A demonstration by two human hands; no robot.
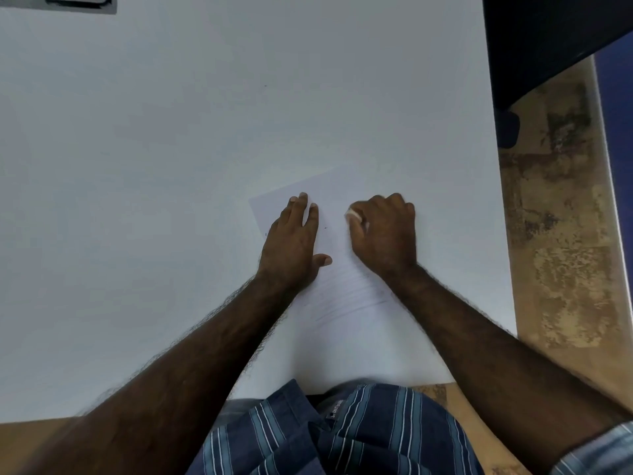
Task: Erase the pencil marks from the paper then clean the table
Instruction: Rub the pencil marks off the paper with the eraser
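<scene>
light: dim, even | shadows: faint | blur: right hand (383, 231) smeared | edges: wide-angle bowing, 3 o'clock

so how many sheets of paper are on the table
1 that shows: the sheet of paper lies near the table's front edge, left hand flat on it. Any sheets beneath would be hidden.

Paper (346, 303) on table (137, 166) (near edge)

White table (171, 132) fills most of view, surface matte, evenly lit, soft shadows. Mottled brown floor (565, 269) along right side. Dark furniture (548, 36) at top right corner. Blue strip (616, 132) at right edge. Grey object (78, 3) at top left, cropped.
</scene>
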